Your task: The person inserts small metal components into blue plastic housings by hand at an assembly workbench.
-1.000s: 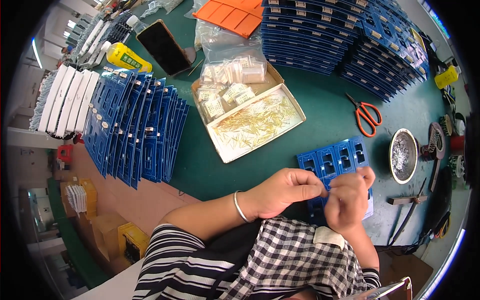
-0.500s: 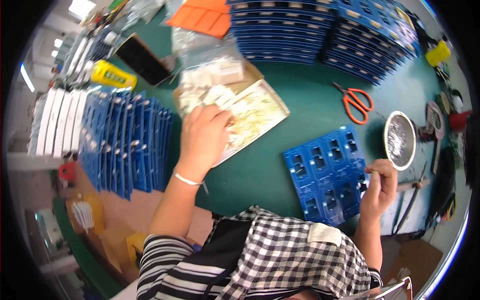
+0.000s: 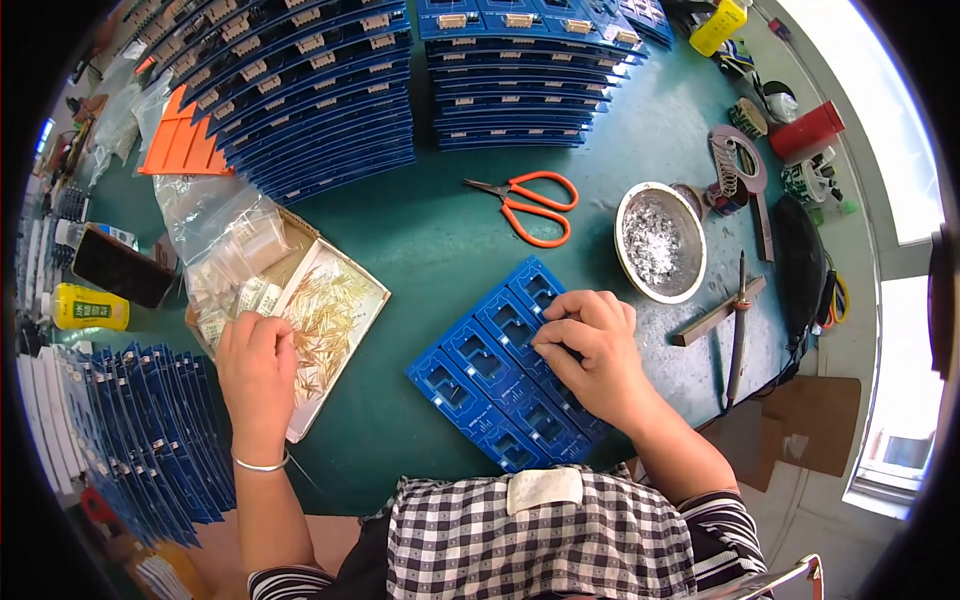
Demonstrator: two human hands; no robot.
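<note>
A blue circuit board panel (image 3: 487, 362) with several square cutouts lies slantwise on the green table. Over its right part is my right hand (image 3: 597, 352), thumb and fingertips pinched close to the panel. Whatever sits in that pinch is too small to make out. To the left, a shallow light-coloured tray (image 3: 344, 367) holds a heap of thin gold-coloured pins (image 3: 322, 325). My left hand (image 3: 258, 372) is at the tray's left side, fingers curled and thumb pressed to them. I cannot see what it holds, if anything.
Behind the panel lie orange-handled scissors (image 3: 540, 208). A bowl of silvery bits (image 3: 655, 245) and a soldering iron (image 3: 738, 335) are to the right. Tall stacks of blue boards (image 3: 330, 130) stand at the back; more boards (image 3: 150, 440), a phone (image 3: 122, 266) and a yellow bottle (image 3: 90, 307) are left.
The view has swung to the right. My right hand has moved from the panel's right edge in over its surface. My left hand has drawn back toward the tray's near left side.
</note>
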